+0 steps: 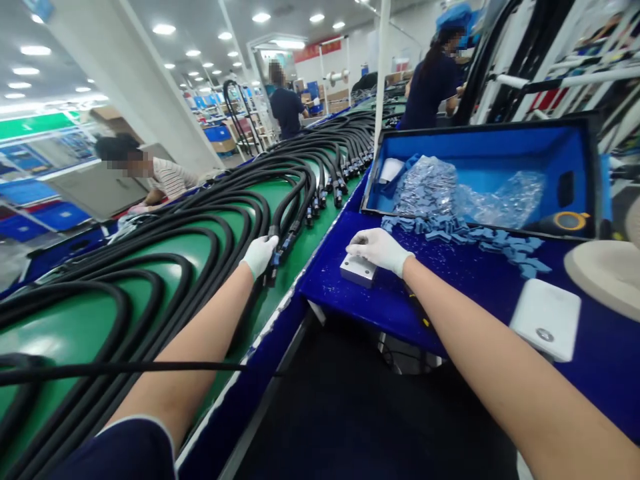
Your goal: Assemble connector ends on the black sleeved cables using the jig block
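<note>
My left hand (259,257), in a white glove, is closed around the end of a thick black cable (273,231) on the green belt (320,227). Dark connectors with blue parts hang at that end. Over the blue table, my right hand (376,247), gloved too, has its fingers pinched at the top of a small metal block (356,270) with holes in it. What those fingertips hold, if anything, is hidden. Small blue plastic clips (465,233) lie in a loose heap beyond the right hand.
A blue bin (520,147) with clear plastic bags stands behind the clips, a roll of tape (570,221) at its front. A white device (547,319) lies at right. Rows of looped black cables (200,233) cover the belt. Several people work farther off.
</note>
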Demonstrator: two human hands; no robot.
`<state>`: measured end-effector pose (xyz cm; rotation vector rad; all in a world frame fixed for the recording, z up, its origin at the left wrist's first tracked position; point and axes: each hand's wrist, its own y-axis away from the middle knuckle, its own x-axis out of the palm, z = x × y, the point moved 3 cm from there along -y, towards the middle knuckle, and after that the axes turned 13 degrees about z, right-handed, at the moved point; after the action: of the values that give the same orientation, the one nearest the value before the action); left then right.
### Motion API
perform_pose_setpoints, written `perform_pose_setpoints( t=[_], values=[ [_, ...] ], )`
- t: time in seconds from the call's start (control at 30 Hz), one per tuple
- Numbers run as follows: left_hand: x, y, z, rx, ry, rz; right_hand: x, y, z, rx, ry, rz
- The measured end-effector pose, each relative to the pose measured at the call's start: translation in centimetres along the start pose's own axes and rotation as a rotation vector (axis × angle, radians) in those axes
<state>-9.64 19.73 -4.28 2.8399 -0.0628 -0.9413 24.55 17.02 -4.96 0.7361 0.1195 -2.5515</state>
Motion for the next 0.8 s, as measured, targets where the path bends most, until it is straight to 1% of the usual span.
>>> perform_pose_setpoints(
  t=[0.07,0.1,0.17,0.2,0.27,0.33,0.37,0.4,0.47,0.53,0.6,0.67,0.73,0.8],
  values=[
    [-3.7,2.9,2.2,-0.064,-0.17,-0.046,0.1,0.4,-0.3,-0.045,-0.003,-0.016],
    [-5.1,4.7,3.4,-0.11,-0.249,-0.039,0.1,0.5,-0.4,-0.066,-0.003,-0.024],
    [-7.1,8.7,6.1,-0.232,-0.389,0.025,0.2,0.7,-0.5,-0.088,0.004,-0.032],
    [-7.6,10.7,7.5,-0.293,-0.45,0.069,0.3,0.7,-0.6,-0.087,0.015,-0.033],
    [-8.0,14.4,9.8,-0.4,-0.543,0.143,0.4,0.8,-0.5,-0.072,0.056,-0.034],
    [-8.2,17.1,11.0,-0.472,-0.584,0.208,0.4,0.9,-0.3,-0.053,0.089,-0.031],
    [-8.3,18.0,11.1,-0.494,-0.594,0.237,0.5,1.0,-0.1,-0.049,0.091,-0.03],
    [-8.7,18.7,10.8,-0.496,-0.581,0.253,0.7,1.1,0.3,-0.051,0.082,-0.031],
    [-9.7,19.0,9.1,-0.415,-0.419,0.248,1.6,1.6,1.3,-0.084,0.047,-0.021],
    [-10.8,18.6,6.3,-0.262,-0.142,0.202,3.3,2.3,3.0,-0.163,0.014,0.022],
    [-11.0,17.6,3.2,-0.15,0.018,0.172,5.9,2.9,5.2,-0.254,-0.028,0.12],
    [-10.0,16.4,0.1,-0.033,0.105,0.126,9.0,3.4,7.3,-0.314,-0.122,0.251],
    [-8.0,15.3,-3.0,0.149,0.275,0.058,11.8,3.8,8.8,-0.326,-0.267,0.375],
    [-5.6,14.5,-5.5,0.318,0.443,0.01,13.8,4.2,9.3,-0.297,-0.434,0.467]
  ],
)
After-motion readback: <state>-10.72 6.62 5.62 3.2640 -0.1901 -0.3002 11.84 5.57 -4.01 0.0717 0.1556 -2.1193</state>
